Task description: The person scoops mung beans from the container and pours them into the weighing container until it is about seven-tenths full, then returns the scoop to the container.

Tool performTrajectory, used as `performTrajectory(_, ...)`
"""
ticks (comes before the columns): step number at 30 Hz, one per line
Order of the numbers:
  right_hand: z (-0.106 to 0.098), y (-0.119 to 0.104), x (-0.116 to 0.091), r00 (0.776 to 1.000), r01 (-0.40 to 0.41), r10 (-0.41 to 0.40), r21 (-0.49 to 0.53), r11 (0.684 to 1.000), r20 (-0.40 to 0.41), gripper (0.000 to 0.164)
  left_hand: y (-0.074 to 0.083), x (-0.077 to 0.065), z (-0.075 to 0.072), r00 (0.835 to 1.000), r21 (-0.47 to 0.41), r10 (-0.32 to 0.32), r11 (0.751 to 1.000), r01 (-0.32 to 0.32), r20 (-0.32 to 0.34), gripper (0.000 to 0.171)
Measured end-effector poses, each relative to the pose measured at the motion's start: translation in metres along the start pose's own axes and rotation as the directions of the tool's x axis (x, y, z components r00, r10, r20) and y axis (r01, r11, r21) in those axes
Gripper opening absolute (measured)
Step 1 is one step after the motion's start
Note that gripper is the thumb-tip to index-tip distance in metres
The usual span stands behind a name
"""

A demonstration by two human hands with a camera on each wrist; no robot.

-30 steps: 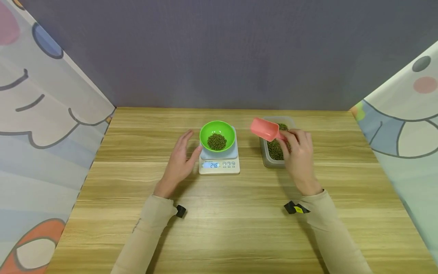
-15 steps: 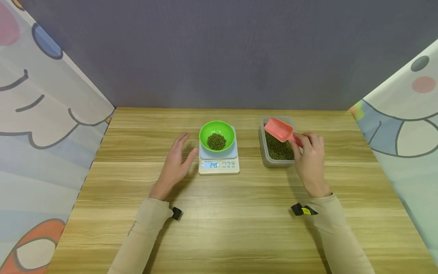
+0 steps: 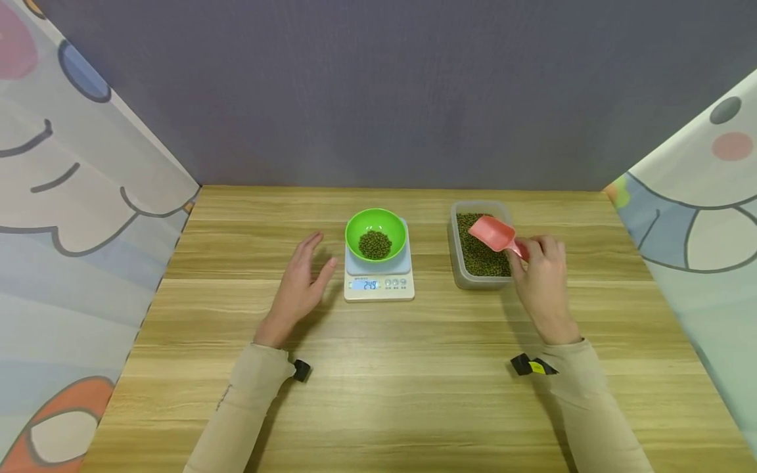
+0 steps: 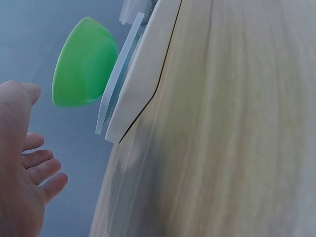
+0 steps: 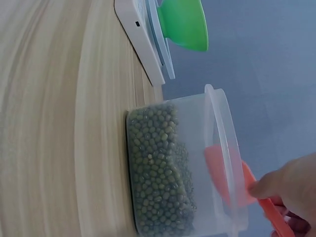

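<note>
My right hand [image 3: 541,282] grips the handle of a pink scoop [image 3: 492,234], whose bowl is over the plastic container [image 3: 458,263] of mung beans [image 3: 481,258]. In the right wrist view the scoop's end [image 5: 217,168] shows through the clear wall, above the beans. My left hand [image 3: 296,289] is spread in the air left of the scale, touching nothing. On the kitchen scale [image 3: 378,292] stands a green bowl [image 3: 361,226] with a small heap of mung beans [image 3: 375,244] in it. The scale's display [image 3: 365,285] reads 24.9.
The wooden table [image 3: 378,394] runs up to a grey back wall [image 3: 402,92]. Printed cartoon panels [image 3: 89,171] flank both sides. The container stands to the right of the scale, with a gap between them.
My right hand has carried the scoop to the right, back over the container. The reading went from 24.8 to 24.9. My left hand has drawn slightly away from the scale.
</note>
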State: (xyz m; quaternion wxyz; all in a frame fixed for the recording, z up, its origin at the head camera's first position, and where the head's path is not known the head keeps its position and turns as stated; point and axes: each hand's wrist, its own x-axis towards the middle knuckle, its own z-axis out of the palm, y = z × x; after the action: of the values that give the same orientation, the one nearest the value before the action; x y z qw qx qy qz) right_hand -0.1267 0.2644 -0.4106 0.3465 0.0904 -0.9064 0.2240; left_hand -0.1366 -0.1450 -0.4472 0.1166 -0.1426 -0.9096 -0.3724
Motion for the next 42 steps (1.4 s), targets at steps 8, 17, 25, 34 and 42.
performTrajectory(8, -0.008, -0.002, -0.002, 0.995, -0.005, 0.011, -0.056, 0.998, 0.102, 0.02, -0.001, -0.001, 0.001, 1.0, -0.007, 0.003, 1.0, -0.003, -0.006, 0.065)
performTrajectory(17, -0.028, -0.016, 0.004, 0.985, 0.01, 0.009, -0.112, 0.994, 0.172, 0.022, 0.0, -0.001, 0.001, 1.0, -0.013, 0.004, 1.0, -0.004, -0.011, 0.065)
performTrajectory(25, -0.039, -0.025, 0.012, 0.965, 0.042, 0.009, -0.188, 0.981, 0.262, 0.029, 0.0, -0.001, 0.002, 1.0, -0.012, 0.001, 1.0, -0.001, -0.007, 0.065)
performTrajectory(34, -0.029, -0.026, 0.013, 0.949, 0.152, -0.071, -0.25, 0.956, 0.309, 0.03, 0.003, 0.001, 0.004, 1.0, -0.014, -0.01, 1.0, 0.01, 0.006, 0.064)
performTrajectory(42, -0.014, -0.02, 0.012, 0.946, 0.143, -0.061, -0.24, 0.96, 0.317, 0.023, 0.004, 0.002, 0.006, 1.0, -0.015, -0.002, 1.0, 0.002, -0.002, 0.064)
